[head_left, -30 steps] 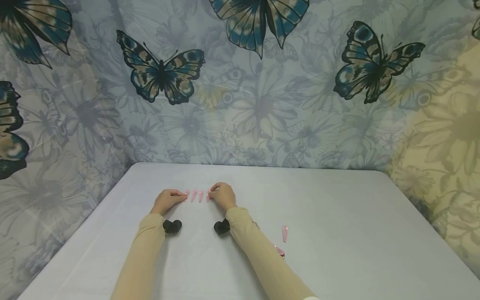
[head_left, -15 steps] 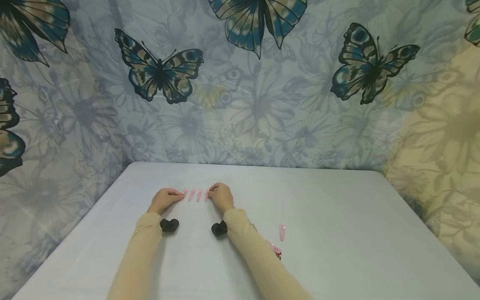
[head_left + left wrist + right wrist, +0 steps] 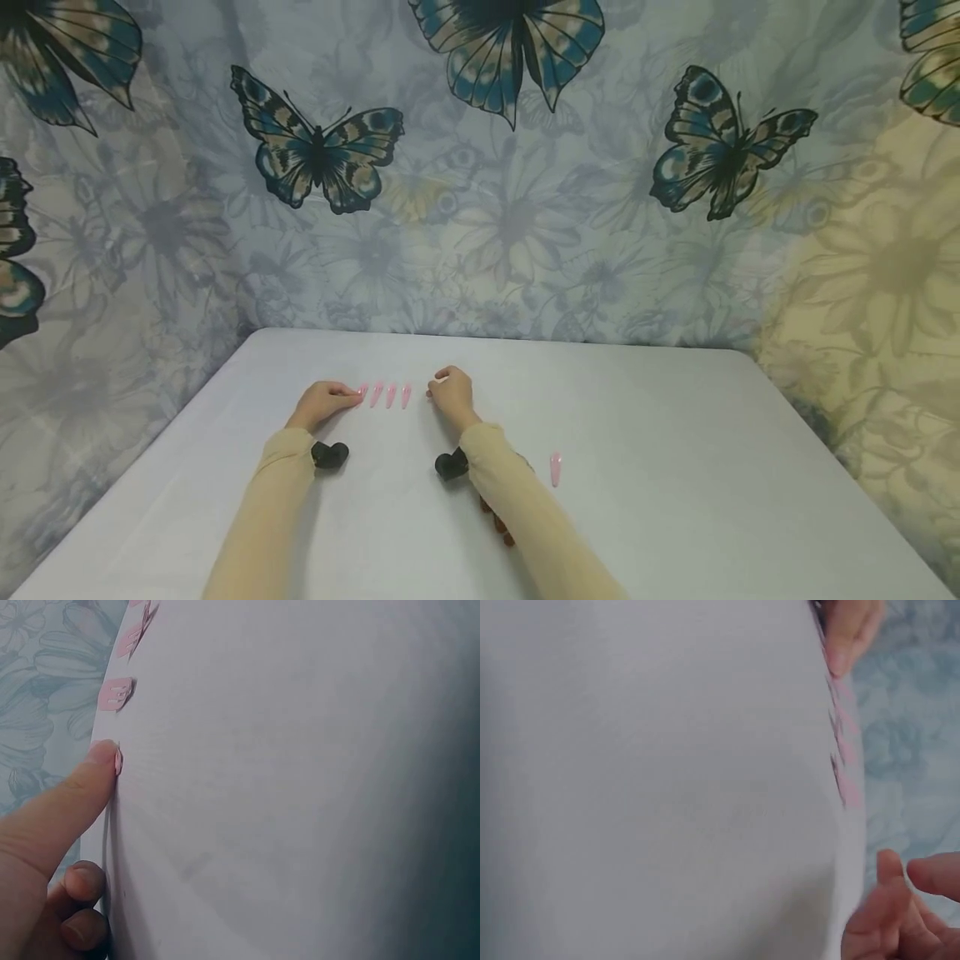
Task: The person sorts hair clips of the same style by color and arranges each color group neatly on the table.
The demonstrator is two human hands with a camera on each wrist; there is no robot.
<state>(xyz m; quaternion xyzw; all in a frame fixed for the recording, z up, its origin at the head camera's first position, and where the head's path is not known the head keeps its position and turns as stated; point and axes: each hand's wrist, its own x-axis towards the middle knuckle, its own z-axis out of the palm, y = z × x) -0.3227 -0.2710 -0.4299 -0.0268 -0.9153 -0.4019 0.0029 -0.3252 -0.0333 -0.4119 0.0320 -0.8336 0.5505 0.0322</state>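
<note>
Several slim pink hair clips stand side by side in a short row near the back of the white table. My left hand pinches the leftmost hair clip; in the left wrist view the thumb tip lies over that clip's end, hiding much of it. To the right of the row's last clip, my right hand is apart from it, fingers loosely bent and holding nothing. The right wrist view shows a gap between this thumb and the fingers. Another pink hair clip lies alone right of the right forearm.
Small rounded brown things show beneath the right forearm, partly hidden by the sleeve. Black heart-shaped pieces sit at both wrists. The white table ends at a cloth wall printed with butterflies and flowers.
My right hand has let go of the row's rightmost hair clip and moved a little to the right. My left hand stays at the leftmost clip. The head view has shifted slightly.
</note>
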